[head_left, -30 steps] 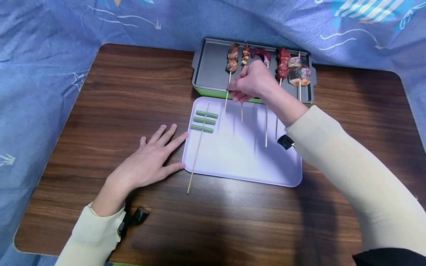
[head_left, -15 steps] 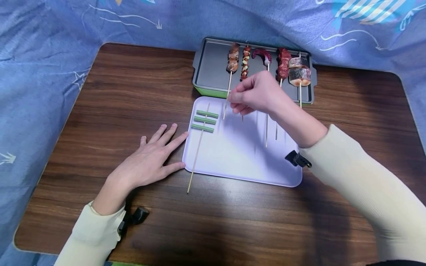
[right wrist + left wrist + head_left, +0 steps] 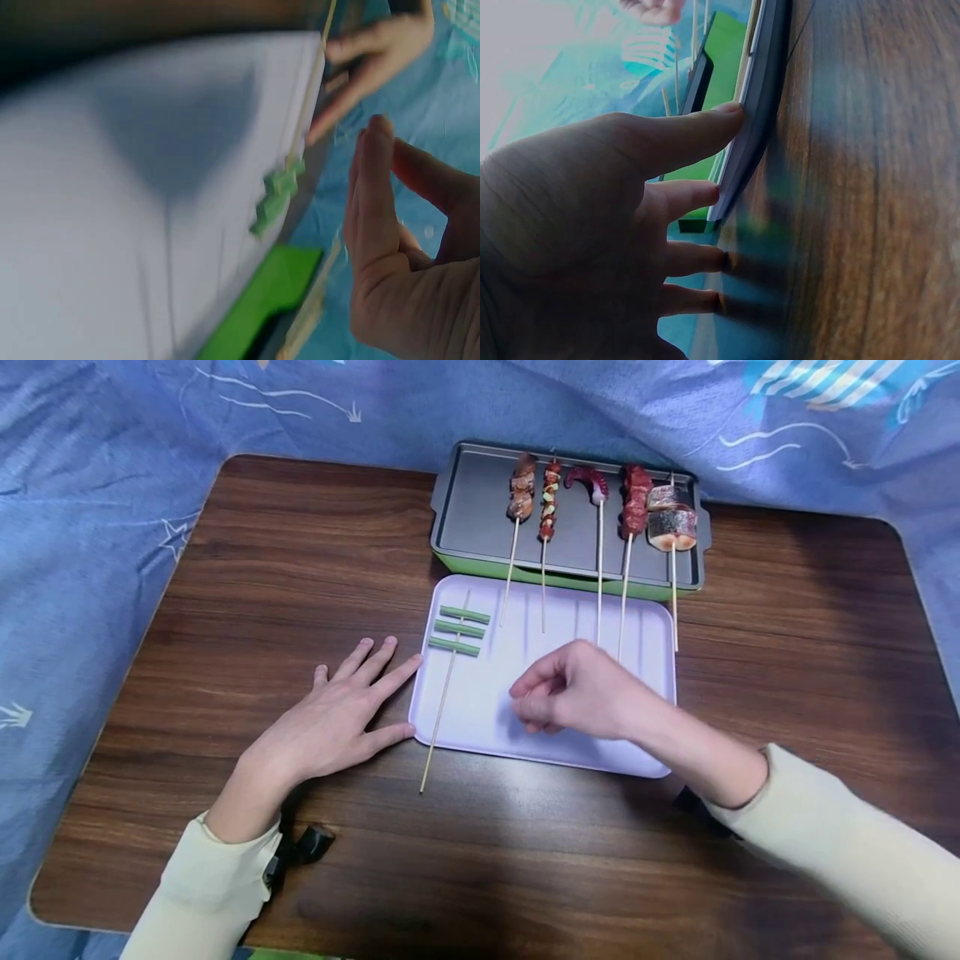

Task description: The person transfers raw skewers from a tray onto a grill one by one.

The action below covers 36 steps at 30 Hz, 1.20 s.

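My left hand point(image 3: 330, 727) rests on the table with fingers spread, thumb and index fingertip at the left edge of a lilac tray point(image 3: 480, 710). In the left wrist view the thumb point(image 3: 697, 135) reaches that rim. Over the tray's front half hovers my right hand point(image 3: 581, 693), fingers loosely bent and nothing held; its fingertips point(image 3: 381, 127) come close together in the right wrist view. A skewer with three green stick-shaped vegetable pieces point(image 3: 459, 628) lies on the tray's left side, its bare end past the front edge.
Behind the tray stands a green-sided grill with a dark plate point(image 3: 480, 510). Across it lie a browned meat skewer point(image 3: 521, 493), a thin red-and-yellow skewer point(image 3: 550, 502), an octopus tentacle skewer point(image 3: 592, 483), a red meat skewer point(image 3: 636, 506) and a fish skewer point(image 3: 672, 527), sticks overhanging the front.
My right hand has left the stick of the browned meat skewer and drawn back toward me over the tray. The skewers and my left hand have stayed in place.
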Available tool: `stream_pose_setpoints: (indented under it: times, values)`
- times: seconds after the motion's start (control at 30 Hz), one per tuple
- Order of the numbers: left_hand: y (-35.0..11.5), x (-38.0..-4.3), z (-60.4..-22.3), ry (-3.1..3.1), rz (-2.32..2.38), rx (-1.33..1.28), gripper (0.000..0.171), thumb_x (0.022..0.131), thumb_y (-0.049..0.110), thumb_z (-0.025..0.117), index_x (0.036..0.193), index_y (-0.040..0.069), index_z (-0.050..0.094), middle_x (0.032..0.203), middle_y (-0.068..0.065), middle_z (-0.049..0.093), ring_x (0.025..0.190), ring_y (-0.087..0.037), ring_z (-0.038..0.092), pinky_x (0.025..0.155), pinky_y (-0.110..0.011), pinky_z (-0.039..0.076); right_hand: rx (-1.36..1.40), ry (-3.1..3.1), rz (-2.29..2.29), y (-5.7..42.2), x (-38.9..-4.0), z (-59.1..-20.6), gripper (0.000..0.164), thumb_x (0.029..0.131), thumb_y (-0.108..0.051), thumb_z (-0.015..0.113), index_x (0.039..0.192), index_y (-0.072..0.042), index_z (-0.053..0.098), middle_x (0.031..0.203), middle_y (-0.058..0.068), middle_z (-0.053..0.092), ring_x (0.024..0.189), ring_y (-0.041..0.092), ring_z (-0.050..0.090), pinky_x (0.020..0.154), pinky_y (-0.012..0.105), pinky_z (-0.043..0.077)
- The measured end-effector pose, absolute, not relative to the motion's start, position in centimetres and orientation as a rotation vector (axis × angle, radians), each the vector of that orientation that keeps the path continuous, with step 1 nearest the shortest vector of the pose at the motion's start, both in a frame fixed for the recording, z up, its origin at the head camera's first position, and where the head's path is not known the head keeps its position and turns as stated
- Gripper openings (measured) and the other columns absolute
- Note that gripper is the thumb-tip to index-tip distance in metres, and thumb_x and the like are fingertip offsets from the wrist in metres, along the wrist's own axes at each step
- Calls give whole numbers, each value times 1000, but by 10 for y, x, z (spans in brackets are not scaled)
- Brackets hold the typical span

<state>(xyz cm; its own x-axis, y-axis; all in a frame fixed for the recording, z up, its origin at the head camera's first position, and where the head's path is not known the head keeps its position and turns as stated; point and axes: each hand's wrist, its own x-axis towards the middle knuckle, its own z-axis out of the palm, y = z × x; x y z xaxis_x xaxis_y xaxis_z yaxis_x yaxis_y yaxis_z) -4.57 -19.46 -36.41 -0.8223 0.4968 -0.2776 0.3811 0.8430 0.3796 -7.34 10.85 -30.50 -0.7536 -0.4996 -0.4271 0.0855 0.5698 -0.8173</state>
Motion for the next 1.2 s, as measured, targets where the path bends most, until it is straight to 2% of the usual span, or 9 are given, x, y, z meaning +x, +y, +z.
stream_pose_setpoints:
  times: [0.23, 0.33, 0.53, 0.77, 1.2]
  values:
    - [-195, -44, -366, 2650, 443, 621, 79, 94, 57, 56, 158, 34, 16, 164, -10, 9, 149, -36, 4, 98, -80, 17, -409, 2225, -1158, 88, -55, -333, 17, 85, -7, 72, 98, 2, 74, 75, -2, 71, 70, 9, 65, 71, 28, 54]
    - [-195, -45, -367, 2649, 449, 617, 79, 94, 56, 57, 158, 33, 17, 164, -10, 9, 149, -35, 4, 98, -80, 17, -391, 2255, -1150, 83, -55, -342, 15, 83, -8, 72, 96, 0, 75, 73, -2, 69, 69, 8, 62, 72, 28, 52]
    - [-194, -45, -366, 2651, 453, 621, 79, 94, 55, 57, 158, 33, 18, 164, -9, 9, 149, -35, 3, 98, -80, 17, -312, 2243, -1161, 73, -60, -356, 14, 84, -10, 73, 95, -2, 76, 75, -2, 72, 70, 8, 65, 75, 27, 52]
    - [-194, -46, -366, 2651, 442, 627, 78, 94, 55, 57, 158, 33, 17, 164, -10, 9, 149, -36, 4, 97, -80, 17, -20, 1956, -1425, 59, -65, -368, 16, 88, -6, 72, 99, 5, 72, 75, 14, 73, 68, 19, 72, 64, 30, 58]
    - [-194, -45, -365, 2653, 436, 635, 78, 94, 57, 56, 158, 34, 17, 163, -11, 10, 148, -37, 6, 96, -80, 18, 96, 1883, -1484, 41, -72, -375, 14, 87, -10, 74, 91, 3, 75, 71, 13, 72, 63, 17, 71, 62, 30, 58]
